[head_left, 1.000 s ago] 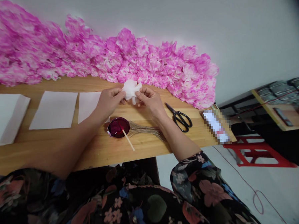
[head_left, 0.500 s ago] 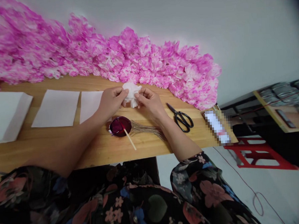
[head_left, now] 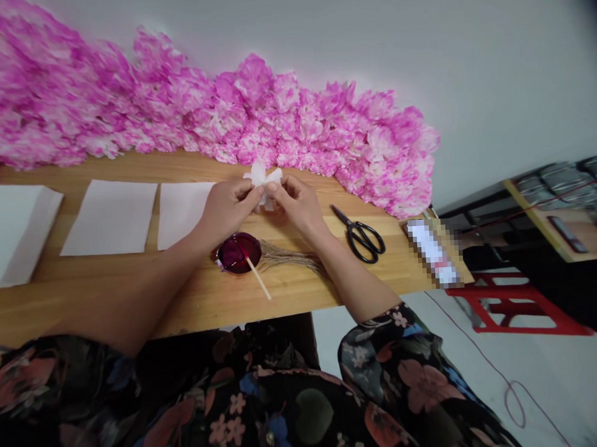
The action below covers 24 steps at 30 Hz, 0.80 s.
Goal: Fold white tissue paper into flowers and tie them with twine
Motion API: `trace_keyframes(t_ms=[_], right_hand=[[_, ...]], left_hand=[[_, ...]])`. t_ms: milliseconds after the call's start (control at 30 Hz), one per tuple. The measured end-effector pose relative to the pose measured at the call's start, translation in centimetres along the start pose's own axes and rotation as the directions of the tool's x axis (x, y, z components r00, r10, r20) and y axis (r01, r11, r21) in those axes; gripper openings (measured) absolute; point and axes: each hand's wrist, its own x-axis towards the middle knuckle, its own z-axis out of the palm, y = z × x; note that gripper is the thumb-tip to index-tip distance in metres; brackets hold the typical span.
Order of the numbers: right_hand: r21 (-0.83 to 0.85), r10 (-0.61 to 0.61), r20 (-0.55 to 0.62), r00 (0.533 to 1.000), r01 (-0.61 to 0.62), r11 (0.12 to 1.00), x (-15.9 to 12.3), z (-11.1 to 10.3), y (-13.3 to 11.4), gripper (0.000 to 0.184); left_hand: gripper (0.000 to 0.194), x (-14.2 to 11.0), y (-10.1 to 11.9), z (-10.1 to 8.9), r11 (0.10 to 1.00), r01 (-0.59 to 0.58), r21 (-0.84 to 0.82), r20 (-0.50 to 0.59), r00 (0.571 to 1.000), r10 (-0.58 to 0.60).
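Observation:
Between my two hands, above the far middle of the wooden table, is a white paper flower (head_left: 260, 175) with ruffled petals standing up. My left hand (head_left: 231, 205) pinches its left side between thumb and fingers. From the other side, my right hand (head_left: 298, 202) grips it the same way, thumb tip close to the left one. Nearer to me sits a small bowl of dark red liquid (head_left: 234, 259), with a pale wooden stick (head_left: 259, 281) leaning out over its rim. Thin brown twine-like strands (head_left: 295, 257) lie beside the bowl, partly under my right forearm.
Pink and white paper flowers (head_left: 283, 114) are heaped along the wall. White sheets (head_left: 111, 216) and a thicker white stack (head_left: 9, 232) lie on the wooden table (head_left: 182, 289) at left. Black scissors (head_left: 362, 233) and a blurred-out phone-like object (head_left: 433, 253) lie at right. A red stool (head_left: 523, 308) stands beyond.
The white paper's petals have changed shape, now gathered narrower with separate pieces sticking up. My fingertips have drawn slightly closer together; the things on the table stay put.

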Motion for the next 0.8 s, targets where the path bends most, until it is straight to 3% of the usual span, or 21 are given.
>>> trace_keyframes(t_ms=[100,333,600,800], right_hand=[[-0.018,-0.033,-0.031,0.999,0.033,0.999,0.2,0.0,0.5,0.056],[0.017,-0.033,-0.083,0.996,0.035,0.999,0.2,-0.3,0.6,0.05],[-0.122,-0.108,-0.028,0.994,0.104,0.987,-0.1,0.2,0.3,0.04],[0.014,0.002,-0.019,1.0,-0.002,1.0,0.2,-0.1,0.4,0.045]], left_hand=[[0.035,0.1,-0.1,0.1,1.0,0.016,-0.012,0.025,1.0,-0.016],[0.028,0.5,-0.2,0.0,0.971,0.119,-0.209,0.0,0.993,-0.122],[0.047,0.0,0.9,-0.5,0.993,0.114,-0.043,-0.045,0.992,-0.116],[0.044,0.0,0.4,-0.4,0.989,0.122,-0.082,-0.054,0.99,-0.127]])
